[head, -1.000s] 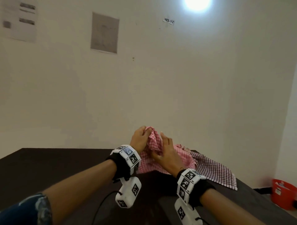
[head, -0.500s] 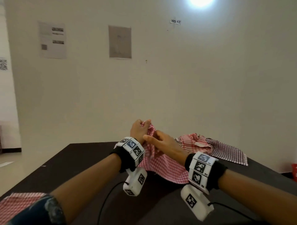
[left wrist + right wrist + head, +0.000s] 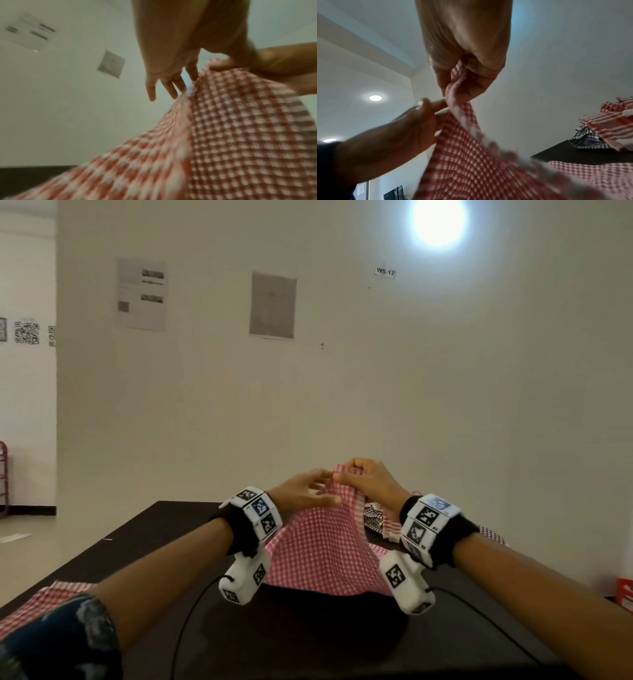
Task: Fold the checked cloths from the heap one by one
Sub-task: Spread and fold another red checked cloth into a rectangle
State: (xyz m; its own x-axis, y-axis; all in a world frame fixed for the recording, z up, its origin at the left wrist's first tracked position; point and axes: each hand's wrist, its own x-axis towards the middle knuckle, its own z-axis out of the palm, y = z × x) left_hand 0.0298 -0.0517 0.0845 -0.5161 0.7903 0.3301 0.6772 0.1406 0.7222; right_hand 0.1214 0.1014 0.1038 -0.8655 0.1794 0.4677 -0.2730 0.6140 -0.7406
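A red-and-white checked cloth [image 3: 322, 549] hangs like a tent from its raised top corner down to the black table [image 3: 144, 529]. My right hand [image 3: 342, 475] pinches that top corner, with the fingers curled round it in the right wrist view [image 3: 462, 78]. My left hand [image 3: 325, 487] lies just left of it, its fingers [image 3: 171, 88] straight and touching the cloth's edge [image 3: 190, 94]. The heap [image 3: 380, 518] of checked cloths, red and black, lies behind my right wrist and shows at the right of the right wrist view [image 3: 607, 125].
Another red checked cloth [image 3: 37, 607] lies flat at the table's near left corner. Cables [image 3: 191, 621] run from the wrist cameras over the table. A red bin [image 3: 625, 594] stands on the floor at the right. The wall is close behind the table.
The cloth came off the heap toward me and spread into a tent. My right hand took over the top corner. My left hand let go of its pinch and straightened its fingers.
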